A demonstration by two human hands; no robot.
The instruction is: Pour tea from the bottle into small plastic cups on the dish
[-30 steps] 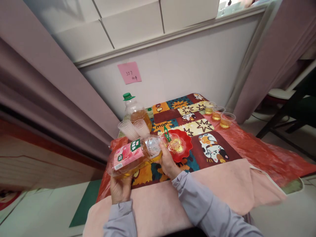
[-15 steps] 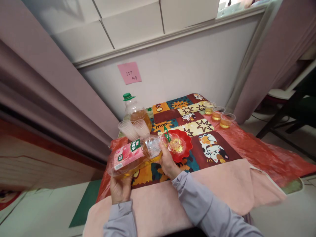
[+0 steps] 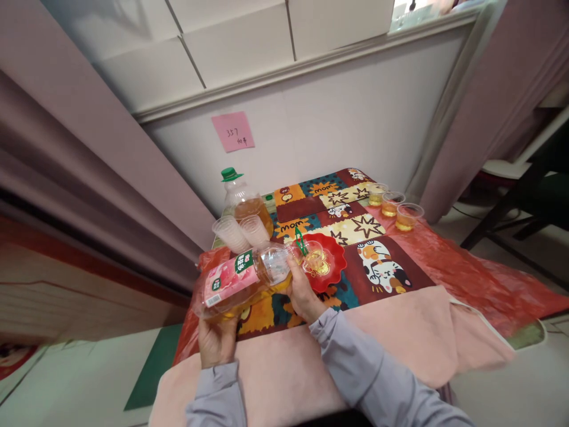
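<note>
A large clear plastic bottle (image 3: pixel 233 276) of amber drink, with a pink label, lies tilted nearly level between my two hands. My left hand (image 3: pixel 217 341) supports its base from below. My right hand (image 3: pixel 302 287) wraps round it near the neck, and a green strap (image 3: pixel 300 240) shows by the bottle's mouth. The mouth points right, over a clear plastic cup (image 3: pixel 315 256) standing in a red scalloped plate (image 3: pixel 338 270). Some yellowish liquid appears in the cup, though the plate's gold print makes its level hard to tell.
Two stacks of clear cups (image 3: pixel 242 231) stand behind the bottle, beside a second big bottle (image 3: pixel 249 204) with a green cap. Several filled cups (image 3: pixel 406 218) line the table's right side. A patterned mat (image 3: pixel 377 267) and red plastic sheet (image 3: pixel 480 279) cover the table.
</note>
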